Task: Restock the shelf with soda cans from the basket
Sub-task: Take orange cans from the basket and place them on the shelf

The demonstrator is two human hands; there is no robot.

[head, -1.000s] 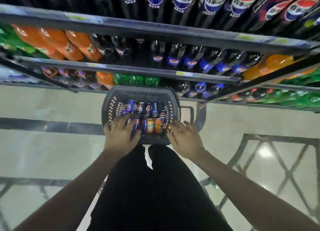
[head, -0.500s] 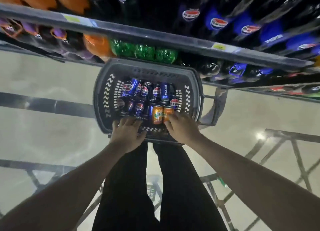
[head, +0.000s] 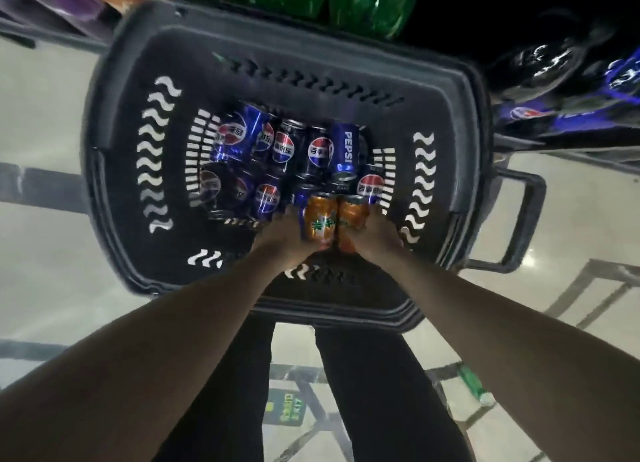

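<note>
A dark grey plastic basket (head: 117, 170) stands on the floor in front of me, holding several blue Pepsi cans (head: 320, 151) and two orange soda cans. My left hand (head: 280, 238) grips the left orange can (head: 317, 219). My right hand (head: 375, 238) grips the right orange can (head: 351, 217). Both cans stand side by side at the near end of the basket, touching each other. The fingers are mostly hidden behind the cans. The shelf's lowest row with green bottles (head: 367, 4) lies just beyond the basket.
Dark and blue-labelled bottles (head: 554, 80) fill the low shelf at the upper right. The basket's handle (head: 523, 226) sticks out to the right. My dark-trousered legs (head: 377, 392) are below the basket on a pale tiled floor (head: 41, 253). A green bottle (head: 472, 383) lies on the floor.
My head has dropped much closer to the basket. Both hands went from the near rim down inside it and closed round the two orange cans.
</note>
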